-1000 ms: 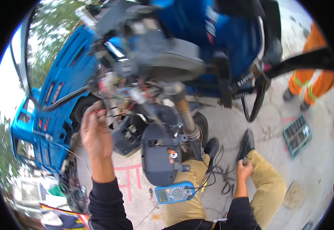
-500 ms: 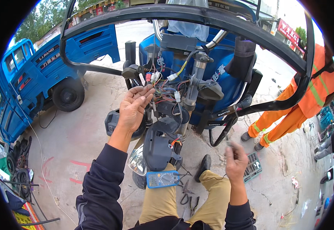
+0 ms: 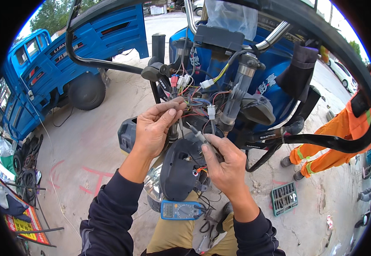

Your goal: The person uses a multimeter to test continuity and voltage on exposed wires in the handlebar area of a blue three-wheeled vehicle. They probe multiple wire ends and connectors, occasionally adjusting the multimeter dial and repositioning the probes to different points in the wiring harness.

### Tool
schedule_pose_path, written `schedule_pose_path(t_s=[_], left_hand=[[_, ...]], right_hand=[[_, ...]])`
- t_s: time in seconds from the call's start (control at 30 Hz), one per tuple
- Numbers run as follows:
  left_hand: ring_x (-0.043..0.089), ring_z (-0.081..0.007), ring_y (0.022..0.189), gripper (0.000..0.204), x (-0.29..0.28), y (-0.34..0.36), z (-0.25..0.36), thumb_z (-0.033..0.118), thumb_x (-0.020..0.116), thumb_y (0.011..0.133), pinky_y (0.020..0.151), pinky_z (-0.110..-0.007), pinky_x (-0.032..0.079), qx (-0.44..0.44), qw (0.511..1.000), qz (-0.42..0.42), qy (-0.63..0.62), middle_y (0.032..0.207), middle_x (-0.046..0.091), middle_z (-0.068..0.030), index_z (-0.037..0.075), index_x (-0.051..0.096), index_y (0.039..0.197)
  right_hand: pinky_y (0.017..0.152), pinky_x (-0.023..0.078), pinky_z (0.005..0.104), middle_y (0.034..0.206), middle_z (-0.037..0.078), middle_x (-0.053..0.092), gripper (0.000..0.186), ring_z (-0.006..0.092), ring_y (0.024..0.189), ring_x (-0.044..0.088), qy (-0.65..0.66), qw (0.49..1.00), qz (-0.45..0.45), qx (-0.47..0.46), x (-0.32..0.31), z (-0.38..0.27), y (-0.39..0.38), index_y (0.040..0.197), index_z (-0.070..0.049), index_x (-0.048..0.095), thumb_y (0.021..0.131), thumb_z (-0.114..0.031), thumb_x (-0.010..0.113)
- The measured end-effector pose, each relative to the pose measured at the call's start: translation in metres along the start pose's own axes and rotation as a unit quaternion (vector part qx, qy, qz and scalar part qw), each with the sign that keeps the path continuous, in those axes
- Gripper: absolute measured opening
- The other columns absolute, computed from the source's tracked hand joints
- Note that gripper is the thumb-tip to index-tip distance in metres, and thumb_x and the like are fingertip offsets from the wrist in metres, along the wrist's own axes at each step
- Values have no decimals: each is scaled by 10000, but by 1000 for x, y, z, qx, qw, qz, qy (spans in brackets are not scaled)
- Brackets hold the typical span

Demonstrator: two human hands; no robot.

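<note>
My left hand point(image 3: 153, 128) is closed in a pinch at the edge of a bundle of coloured wires point(image 3: 200, 101) on the front of a blue three-wheeler; what sits between its fingertips is too small to make out. In my right hand point(image 3: 226, 164) is a grey multimeter probe point(image 3: 200, 137), its pointed tip up and left, just short of the left fingers. White plug connectors point(image 3: 211, 112) and a red connector point(image 3: 175, 80) hang among the wires. A blue multimeter point(image 3: 180, 210) with black leads lies on my left thigh, below a dark headlamp housing point(image 3: 179, 168).
A black tubular frame point(image 3: 322, 147) arches over the work. Tools lie on the ground between my legs; a green tool case point(image 3: 284, 198) sits to the right. Beyond it stands a person in orange workwear point(image 3: 334, 136). A blue cargo vehicle point(image 3: 83, 51) is parked at left.
My right hand has come in from the right, bringing the probe up close to the left hand. The left hand keeps its pinch by the wires. My view has shifted closer.
</note>
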State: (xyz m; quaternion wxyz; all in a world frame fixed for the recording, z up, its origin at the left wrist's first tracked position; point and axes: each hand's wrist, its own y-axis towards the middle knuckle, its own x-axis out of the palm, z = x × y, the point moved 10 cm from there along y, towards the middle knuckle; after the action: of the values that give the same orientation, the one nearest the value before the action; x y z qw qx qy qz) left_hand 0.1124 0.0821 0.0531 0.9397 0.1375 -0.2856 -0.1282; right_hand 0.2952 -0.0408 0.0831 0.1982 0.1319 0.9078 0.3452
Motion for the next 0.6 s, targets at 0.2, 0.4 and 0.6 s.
schedule_pose_path(t_s=[0.2, 0.4, 0.6], left_hand=[[697, -241, 1157, 185, 8, -6, 7, 21, 599, 1032, 991, -316, 570, -9, 990, -60, 124, 1336, 660, -238, -47, 669, 1188], [700, -188, 1089, 170, 3, -8, 13, -19, 582, 1029, 971, -306, 580, -26, 989, -52, 133, 1271, 693, -192, -51, 659, 1178], [693, -165, 1068, 194, 2, -10, 13, -8, 589, 1026, 985, -296, 563, -46, 992, -38, 112, 1276, 696, -174, -51, 659, 1202]], right_hand=[[582, 480, 373, 791, 117, 613, 242, 282, 642, 603, -17, 999, 6, -44, 10, 12, 15, 1133, -37, 730, 895, -46, 771], [598, 454, 295, 788, 87, 632, 245, 173, 646, 559, 3, 998, 7, -60, 26, 10, 19, 1153, -2, 741, 911, -30, 766], [598, 451, 288, 789, 80, 635, 230, 156, 646, 552, 2, 999, 11, -44, 33, 13, 20, 1153, 8, 738, 927, -30, 753]])
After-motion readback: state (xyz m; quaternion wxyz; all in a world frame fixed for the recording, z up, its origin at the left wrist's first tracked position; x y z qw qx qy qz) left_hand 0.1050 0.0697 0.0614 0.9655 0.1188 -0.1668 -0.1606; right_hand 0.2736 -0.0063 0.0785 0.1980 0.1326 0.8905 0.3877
